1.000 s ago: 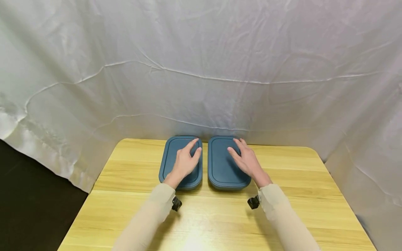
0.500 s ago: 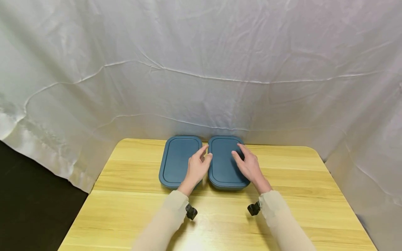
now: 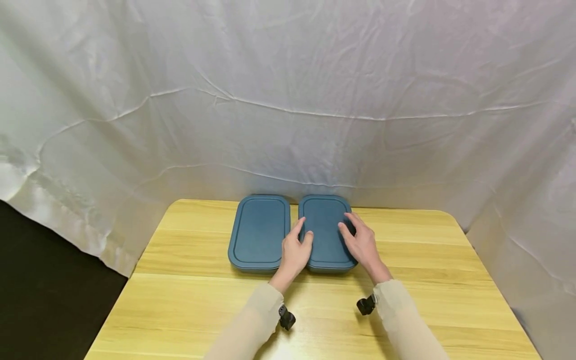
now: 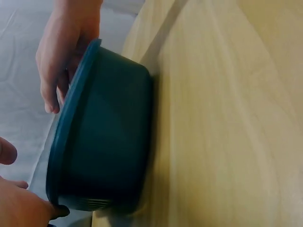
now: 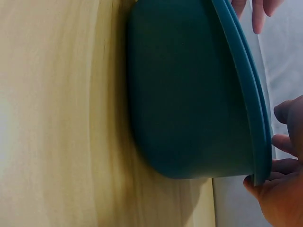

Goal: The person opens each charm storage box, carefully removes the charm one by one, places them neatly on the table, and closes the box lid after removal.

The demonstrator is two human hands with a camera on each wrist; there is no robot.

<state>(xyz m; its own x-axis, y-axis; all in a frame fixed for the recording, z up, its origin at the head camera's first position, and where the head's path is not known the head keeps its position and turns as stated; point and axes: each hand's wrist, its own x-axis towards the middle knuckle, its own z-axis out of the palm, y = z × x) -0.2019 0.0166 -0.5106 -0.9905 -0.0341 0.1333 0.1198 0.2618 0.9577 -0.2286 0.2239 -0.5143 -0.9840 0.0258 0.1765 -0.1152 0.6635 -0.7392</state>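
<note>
Two blue lidded food containers stand side by side at the table's back edge. My left hand (image 3: 295, 253) is at the left side of the right container (image 3: 327, 235), partly covering the gap beside the left container (image 3: 260, 232). At the right container's right side is my right hand (image 3: 363, 246), thumb over the lid. In the left wrist view, a left fingertip reaches the container's rim (image 4: 66, 127). The right wrist view has a right fingertip at the lower corner of the rim (image 5: 258, 142). Neither hand visibly grips or lifts it; parts of the fingers are hidden.
The wooden table (image 3: 189, 300) bears both containers. A pale curtain (image 3: 288, 125) hangs right behind the back edge and along the sides. A dark area (image 3: 45, 285) lies beyond the table at left. Small black cameras (image 3: 286, 318) are strapped to both wrists.
My left hand has moved right and nearer to me, from over the left container to the right container's left side. The right hand has shifted slightly rightward. Both containers stayed put.
</note>
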